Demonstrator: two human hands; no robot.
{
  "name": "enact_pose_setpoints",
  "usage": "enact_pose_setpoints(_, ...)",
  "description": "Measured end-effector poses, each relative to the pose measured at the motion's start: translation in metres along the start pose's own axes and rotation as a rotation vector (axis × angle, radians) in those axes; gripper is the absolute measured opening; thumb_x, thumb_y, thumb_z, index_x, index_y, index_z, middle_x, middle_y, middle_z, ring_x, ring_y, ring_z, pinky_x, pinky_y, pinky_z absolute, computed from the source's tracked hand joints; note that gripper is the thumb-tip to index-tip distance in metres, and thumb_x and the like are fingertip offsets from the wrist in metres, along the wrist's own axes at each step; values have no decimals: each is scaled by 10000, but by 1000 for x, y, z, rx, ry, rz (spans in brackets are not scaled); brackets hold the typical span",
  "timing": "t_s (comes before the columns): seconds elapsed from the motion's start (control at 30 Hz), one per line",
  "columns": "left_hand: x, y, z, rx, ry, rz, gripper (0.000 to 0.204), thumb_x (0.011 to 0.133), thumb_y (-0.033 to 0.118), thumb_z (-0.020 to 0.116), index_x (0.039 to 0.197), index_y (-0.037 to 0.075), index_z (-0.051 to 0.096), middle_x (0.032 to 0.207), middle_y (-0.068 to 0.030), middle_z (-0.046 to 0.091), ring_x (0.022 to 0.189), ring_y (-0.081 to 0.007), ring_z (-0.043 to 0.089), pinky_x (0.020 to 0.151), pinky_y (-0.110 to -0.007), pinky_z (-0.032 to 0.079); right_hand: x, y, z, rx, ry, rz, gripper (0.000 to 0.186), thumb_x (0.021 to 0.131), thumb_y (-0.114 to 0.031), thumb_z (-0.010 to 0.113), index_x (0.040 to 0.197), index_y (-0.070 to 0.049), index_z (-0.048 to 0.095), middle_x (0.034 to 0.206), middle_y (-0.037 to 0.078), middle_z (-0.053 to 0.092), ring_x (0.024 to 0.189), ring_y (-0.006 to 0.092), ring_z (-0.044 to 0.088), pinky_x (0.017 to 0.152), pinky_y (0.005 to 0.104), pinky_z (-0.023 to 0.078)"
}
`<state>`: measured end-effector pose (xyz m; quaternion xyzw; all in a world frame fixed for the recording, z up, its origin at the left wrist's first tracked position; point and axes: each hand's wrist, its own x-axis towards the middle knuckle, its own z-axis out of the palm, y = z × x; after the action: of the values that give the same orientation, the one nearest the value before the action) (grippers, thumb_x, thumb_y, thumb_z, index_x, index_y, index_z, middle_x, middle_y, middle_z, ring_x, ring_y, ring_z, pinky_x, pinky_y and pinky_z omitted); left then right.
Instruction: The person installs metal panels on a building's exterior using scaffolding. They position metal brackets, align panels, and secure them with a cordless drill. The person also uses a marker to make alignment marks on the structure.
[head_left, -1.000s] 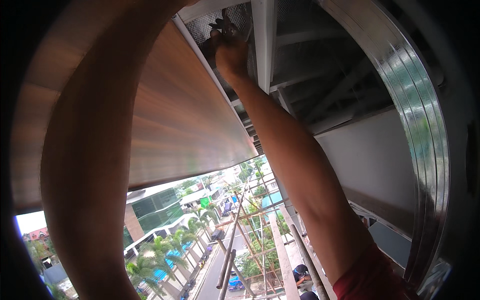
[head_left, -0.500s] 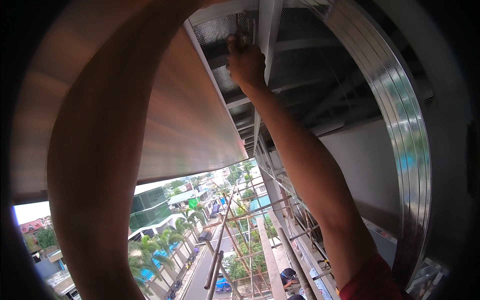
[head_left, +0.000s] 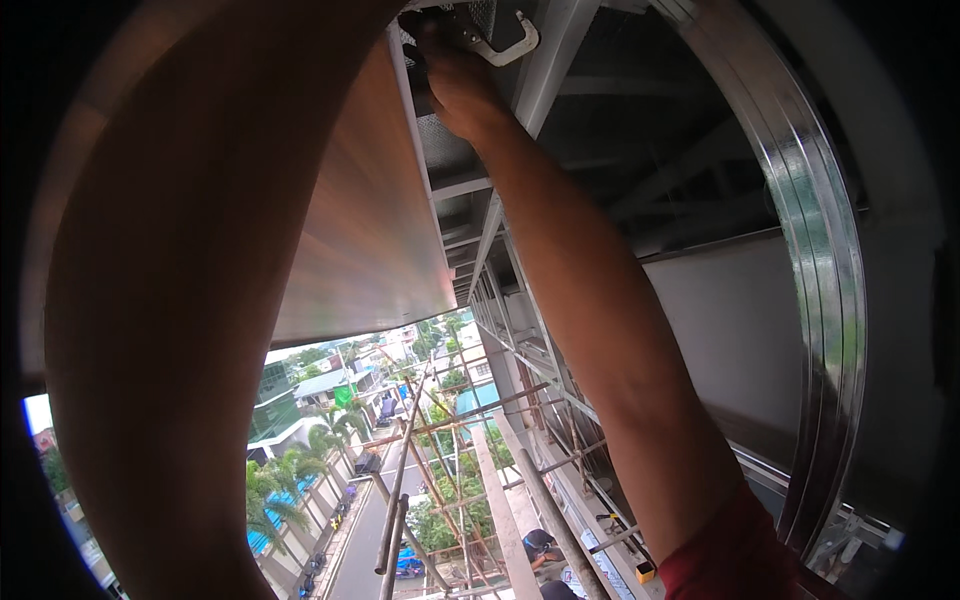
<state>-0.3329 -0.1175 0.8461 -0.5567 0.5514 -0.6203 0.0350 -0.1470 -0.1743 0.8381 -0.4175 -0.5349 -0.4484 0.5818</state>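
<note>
Both my arms reach overhead. My right hand [head_left: 460, 88] is closed around a C-shaped metal clamp [head_left: 519, 50], whose pale curved jaw juts out to the right; its grip end is hidden by my dark, shadowed fingers. The hand is at the upper edge of a glossy reddish-brown panel [head_left: 370, 220], beside a light metal frame bar [head_left: 555, 65]. Large on the left, my left forearm [head_left: 190, 260] runs up past the top edge, so that hand is out of sight. Dimpled foil-like sheeting [head_left: 440, 140] shows behind the frame.
A long shiny ribbed metal strip [head_left: 825, 260] curves down the right side. Below are scaffold poles [head_left: 400, 470] and a plank [head_left: 505, 510], with a person in a dark cap [head_left: 540, 545] lower down. A street [head_left: 365, 540] with palms [head_left: 270, 490] lies far beneath.
My right hand has moved up and left along the frame, and the clamp's jaw has come into plain sight. My left arm looms larger. The view has shifted slightly.
</note>
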Motion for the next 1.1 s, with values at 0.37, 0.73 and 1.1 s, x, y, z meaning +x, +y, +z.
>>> enact_pose_setpoints(0.37,-16,-7,11,13,18,13,327,806,224,700,1054,11,690,979,-171,699,948,-265,642,884,-376,481,35,36,-2,-316,550,-705,402,956,-196,568,1310,-12,521,1170,201,642,1060,277,609,1013,407,402)
enact_pose_setpoints(0.73,-15,-2,8,5,46,43,342,799,231,707,1063,14,690,987,-180,697,960,-277,645,889,-377,480,76,44,-32,-53,383,-457,339,939,-169,630,1246,-44,558,1210,55,585,1039,187,551,844,311,476)
enact_pose_setpoints(1.1,-20,-7,9,-6,62,51,358,791,239,714,1071,18,689,994,-189,695,972,-289,648,895,-378,480,75,44,-12,344,78,-439,307,944,-185,627,1216,-56,568,1143,15,583,1017,121,536,818,263,470)
